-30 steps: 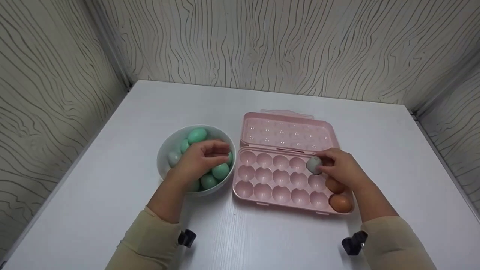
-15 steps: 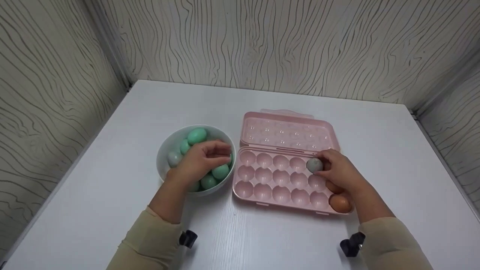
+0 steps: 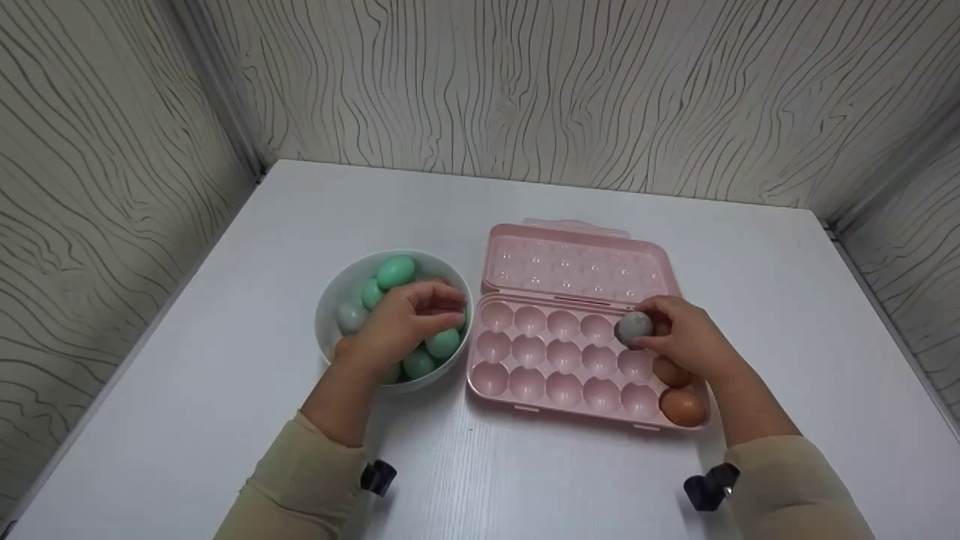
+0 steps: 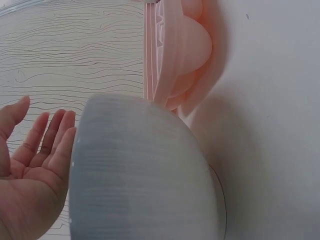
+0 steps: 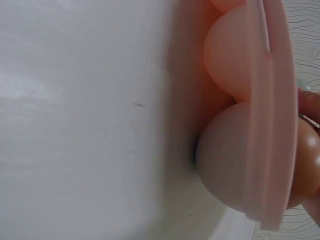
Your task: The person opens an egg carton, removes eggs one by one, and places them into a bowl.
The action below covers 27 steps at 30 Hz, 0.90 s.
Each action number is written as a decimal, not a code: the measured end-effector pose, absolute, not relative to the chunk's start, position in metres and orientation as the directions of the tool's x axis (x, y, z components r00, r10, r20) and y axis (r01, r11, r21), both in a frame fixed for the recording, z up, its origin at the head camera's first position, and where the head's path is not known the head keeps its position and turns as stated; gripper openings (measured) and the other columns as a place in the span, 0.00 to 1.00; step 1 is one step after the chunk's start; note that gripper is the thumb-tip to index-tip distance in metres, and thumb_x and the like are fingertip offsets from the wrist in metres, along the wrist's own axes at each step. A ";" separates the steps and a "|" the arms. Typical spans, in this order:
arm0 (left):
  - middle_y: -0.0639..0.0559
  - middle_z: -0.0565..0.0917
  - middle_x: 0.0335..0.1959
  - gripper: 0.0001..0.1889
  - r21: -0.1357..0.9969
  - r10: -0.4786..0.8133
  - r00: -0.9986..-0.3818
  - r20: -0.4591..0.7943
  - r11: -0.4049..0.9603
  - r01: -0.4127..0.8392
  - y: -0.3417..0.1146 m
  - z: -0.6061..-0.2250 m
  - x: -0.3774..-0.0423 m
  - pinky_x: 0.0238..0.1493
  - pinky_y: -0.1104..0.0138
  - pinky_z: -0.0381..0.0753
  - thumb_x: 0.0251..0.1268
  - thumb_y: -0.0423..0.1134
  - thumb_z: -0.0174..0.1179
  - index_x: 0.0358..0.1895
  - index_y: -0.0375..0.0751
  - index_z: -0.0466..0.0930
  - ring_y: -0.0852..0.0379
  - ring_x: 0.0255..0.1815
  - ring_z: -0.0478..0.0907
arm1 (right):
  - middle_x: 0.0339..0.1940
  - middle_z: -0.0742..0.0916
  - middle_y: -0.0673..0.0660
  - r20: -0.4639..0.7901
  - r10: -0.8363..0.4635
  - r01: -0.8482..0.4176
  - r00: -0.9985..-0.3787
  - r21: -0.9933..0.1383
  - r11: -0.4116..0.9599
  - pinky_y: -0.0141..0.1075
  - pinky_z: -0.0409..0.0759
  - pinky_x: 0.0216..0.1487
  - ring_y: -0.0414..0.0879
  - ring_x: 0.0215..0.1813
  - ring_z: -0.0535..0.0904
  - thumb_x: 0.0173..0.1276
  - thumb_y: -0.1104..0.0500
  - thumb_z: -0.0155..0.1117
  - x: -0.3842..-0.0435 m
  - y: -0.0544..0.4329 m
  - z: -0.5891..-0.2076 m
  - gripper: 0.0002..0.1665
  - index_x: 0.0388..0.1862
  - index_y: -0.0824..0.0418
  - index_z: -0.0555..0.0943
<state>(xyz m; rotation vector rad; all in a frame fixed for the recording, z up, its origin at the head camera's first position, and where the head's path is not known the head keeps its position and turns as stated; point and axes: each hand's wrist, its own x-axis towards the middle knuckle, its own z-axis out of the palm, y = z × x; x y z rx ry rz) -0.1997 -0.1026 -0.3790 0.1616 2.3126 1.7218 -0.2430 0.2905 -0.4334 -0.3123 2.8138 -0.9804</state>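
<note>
My right hand [image 3: 682,337] pinches a grey-green egg [image 3: 634,328] between thumb and fingers. It holds the egg at the back row of a pink egg carton [image 3: 544,409], toward the right end. Two brown eggs [image 3: 683,407] sit in the rightmost column, the rear one [image 3: 670,371] partly under this hand. Over a white bowl [image 3: 328,300] my left hand [image 3: 401,319] hovers with loosely bent fingers and nothing visible in them. Green eggs [image 3: 396,271] and a pale one [image 3: 350,318] lie in the bowl; the hand hides some. The left wrist view shows that hand [image 4: 37,175] beside the bowl's outer wall [image 4: 140,165].
The carton's lid [image 3: 577,262] lies folded back behind the tray, hollow side up. Several cups left of the brown eggs hold nothing. The bowl stands close to the carton's left side on the white table [image 3: 480,480]. Patterned panels [image 3: 525,90] enclose the back and sides.
The right hand and its egg shift slightly at the same back-row spot, and the egg's face turns a little. The left hand stays over the bowl.
</note>
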 end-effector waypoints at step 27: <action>0.46 0.82 0.43 0.16 0.983 0.340 -0.940 -0.005 0.175 0.058 -0.056 -0.394 -0.202 0.47 0.67 0.78 0.56 0.33 0.63 0.49 0.39 0.78 0.55 0.45 0.80 | 0.47 0.79 0.51 0.040 -0.411 -0.298 -0.911 -0.754 0.585 0.38 0.77 0.50 0.47 0.51 0.75 0.51 0.59 0.72 -0.231 0.238 -0.373 0.23 0.48 0.56 0.77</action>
